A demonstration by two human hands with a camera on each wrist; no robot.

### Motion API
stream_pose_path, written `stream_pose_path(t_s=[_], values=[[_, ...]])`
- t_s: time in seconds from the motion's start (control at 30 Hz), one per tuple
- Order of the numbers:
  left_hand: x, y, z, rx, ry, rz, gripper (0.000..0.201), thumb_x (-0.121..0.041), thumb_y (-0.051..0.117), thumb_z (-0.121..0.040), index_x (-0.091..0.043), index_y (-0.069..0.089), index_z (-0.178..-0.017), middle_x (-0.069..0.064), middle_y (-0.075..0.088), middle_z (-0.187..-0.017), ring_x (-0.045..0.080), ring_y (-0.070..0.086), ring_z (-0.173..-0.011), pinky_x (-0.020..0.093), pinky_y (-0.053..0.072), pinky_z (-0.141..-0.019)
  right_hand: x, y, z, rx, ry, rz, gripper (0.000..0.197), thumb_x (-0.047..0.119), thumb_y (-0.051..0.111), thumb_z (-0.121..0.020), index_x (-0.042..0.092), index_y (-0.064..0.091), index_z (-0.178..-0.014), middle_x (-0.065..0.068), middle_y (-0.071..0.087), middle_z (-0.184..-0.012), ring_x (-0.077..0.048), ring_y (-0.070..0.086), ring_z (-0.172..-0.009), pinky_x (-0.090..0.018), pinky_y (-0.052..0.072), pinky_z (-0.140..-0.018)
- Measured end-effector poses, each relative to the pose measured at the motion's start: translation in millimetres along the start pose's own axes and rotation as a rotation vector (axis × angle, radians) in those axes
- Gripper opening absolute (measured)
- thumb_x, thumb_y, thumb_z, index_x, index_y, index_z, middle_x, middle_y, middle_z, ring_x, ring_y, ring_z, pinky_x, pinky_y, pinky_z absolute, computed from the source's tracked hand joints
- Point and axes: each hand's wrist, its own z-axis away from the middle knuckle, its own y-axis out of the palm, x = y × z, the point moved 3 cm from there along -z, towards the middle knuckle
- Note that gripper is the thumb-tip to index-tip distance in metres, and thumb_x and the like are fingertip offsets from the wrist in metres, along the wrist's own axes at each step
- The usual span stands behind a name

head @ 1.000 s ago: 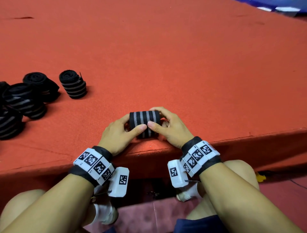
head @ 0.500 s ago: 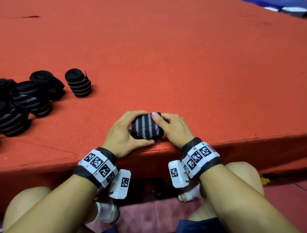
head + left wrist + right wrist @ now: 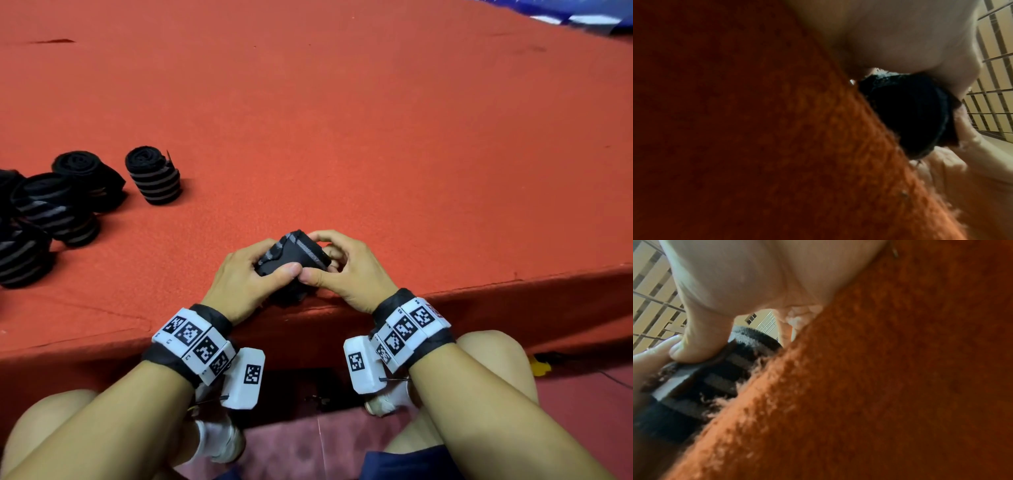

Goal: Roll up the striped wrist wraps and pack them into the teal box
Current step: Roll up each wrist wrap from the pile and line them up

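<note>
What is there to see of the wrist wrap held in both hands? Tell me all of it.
The wrist wrap is a tight roll of black woven fabric with grey stripes around it, fuzzy at its edges. It lies near the front edge of the red carpeted surface, tilted, one dark end towards the left wrist camera. The left hand grips it from the left, the right hand from the right, thumbs meeting on its near side. The right wrist view shows it touching the carpet. Whether its end is fastened cannot be told.

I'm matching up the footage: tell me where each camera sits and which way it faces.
Head: above, looking down at both hands, left hand, right hand, gripping the wrist wrap; forearms and knees show.
Left wrist: low on the red felt, facing the wrap's dark end; palm shows.
Right wrist: low, facing the wrap's stripes; thumb shows.
All share the wrap.
</note>
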Motion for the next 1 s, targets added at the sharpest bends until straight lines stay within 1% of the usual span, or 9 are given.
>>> stream_pose_path(t_s=[0.1, 0.23, 0.37, 0.47, 0.57, 0.63, 0.7, 0.8, 1.0], values=[[-2.4, 0.5, 1.8, 0.036, -0.003, 0.083, 0.046, -0.064, 0.067, -0.075, -0.026, 0.074, -0.101, 0.007, 0.073, -0.087, 0.034, 0.068, -0.083, 0.054, 0.055, -0.078, 1.4, 0.1, 3.0, -0.022, -0.007, -0.051, 0.053, 0.054, 0.085, -0.068, 0.035, 0.066, -0.114, -0.027, 0.066, -0.091, -0.020, 0.041, -0.065, -0.041, 0.040, -0.063], [-2.3, 0.8, 3.8, 0.040, 0.006, 0.124, 0.038, -0.058, 0.071, -0.075, -0.035, 0.074, -0.105, 0.003, 0.076, -0.092, 0.017, 0.068, -0.081, 0.043, 0.055, -0.079, 1.0, -1.2, 5.0, -0.029, -0.025, -0.062, 0.049, 0.045, 0.085, -0.072, 0.036, 0.068, -0.117, -0.020, 0.071, -0.102, -0.020, 0.053, -0.078, -0.053, 0.053, -0.073], [-1.8, -0.3, 4.5, 0.023, -0.006, 0.132, 0.038, -0.053, 0.073, -0.074, -0.028, 0.075, -0.104, 0.006, 0.076, -0.092, 0.013, 0.067, -0.080, 0.046, 0.055, -0.079, 0.8, 0.4, 5.0, -0.041, -0.028, -0.037, 0.056, 0.047, 0.082, -0.072, 0.033, 0.066, -0.124, -0.018, 0.071, -0.106, -0.019, 0.055, -0.080, -0.041, 0.053, -0.076], [-2.3, -0.3, 4.1, 0.011, 0.003, 0.118, 0.039, -0.051, 0.073, -0.075, -0.025, 0.073, -0.103, 0.006, 0.075, -0.089, 0.019, 0.068, -0.078, 0.049, 0.055, -0.077, 0.7, 1.8, 4.4, -0.051, -0.025, -0.034, 0.054, 0.045, 0.081, -0.073, 0.035, 0.065, -0.123, -0.013, 0.073, -0.108, -0.040, 0.069, -0.092, -0.052, 0.056, -0.089], [0.5, 0.3, 3.5, 0.002, 0.023, 0.099, 0.041, -0.051, 0.072, -0.076, -0.024, 0.072, -0.106, 0.006, 0.074, -0.090, 0.027, 0.069, -0.081, 0.051, 0.056, -0.078, 0.9, 2.8, 3.6, -0.052, -0.030, -0.026, 0.049, 0.035, 0.084, -0.077, 0.034, 0.065, -0.122, -0.009, 0.075, -0.109, -0.050, 0.063, -0.099, -0.056, 0.054, -0.089], [1.9, -1.3, 3.7, -0.019, 0.043, 0.096, 0.044, -0.051, 0.073, -0.077, -0.023, 0.070, -0.110, 0.005, 0.074, -0.095, 0.029, 0.068, -0.087, 0.048, 0.055, -0.081, 1.4, 1.6, 1.6, -0.089, -0.031, -0.035, 0.047, 0.023, 0.086, -0.078, 0.031, 0.064, -0.119, 0.000, 0.076, -0.102, -0.042, 0.065, -0.075, -0.047, 0.057, -0.073], [0.0, -4.4, 3.8, -0.073, 0.075, 0.114, 0.050, -0.048, 0.076, -0.075, -0.021, 0.066, -0.115, -0.003, 0.073, -0.102, 0.016, 0.068, -0.094, 0.030, 0.054, -0.085, 2.6, -0.1, -1.9, -0.167, -0.025, -0.029, 0.050, 0.020, 0.089, -0.075, 0.027, 0.062, -0.116, 0.005, 0.073, -0.093, -0.023, 0.054, -0.057, -0.035, 0.049, -0.058], [-2.4, -9.1, 1.7, -0.166, 0.079, 0.221, 0.056, -0.038, 0.082, -0.070, -0.018, 0.058, -0.117, -0.003, 0.069, -0.111, 0.006, 0.065, -0.101, 0.016, 0.047, -0.087, 9.0, 4.7, -10.0, -0.254, 0.011, 0.068, 0.043, 0.029, 0.089, -0.074, 0.024, 0.057, -0.103, 0.005, 0.066, -0.086, -0.012, 0.056, -0.055, -0.030, 0.049, -0.060], [9.2, -39.9, 6.8, -0.340, -0.037, 0.192, 0.061, -0.045, 0.087, -0.066, -0.023, 0.053, -0.113, -0.006, 0.068, -0.109, 0.013, 0.065, -0.096, 0.026, 0.051, -0.084, 41.3, 36.0, -34.8, -0.221, -0.008, 0.260, 0.018, 0.030, 0.078, -0.085, 0.023, 0.062, -0.087, 0.009, 0.067, -0.076, -0.014, 0.067, -0.061, -0.031, 0.053, -0.067]])
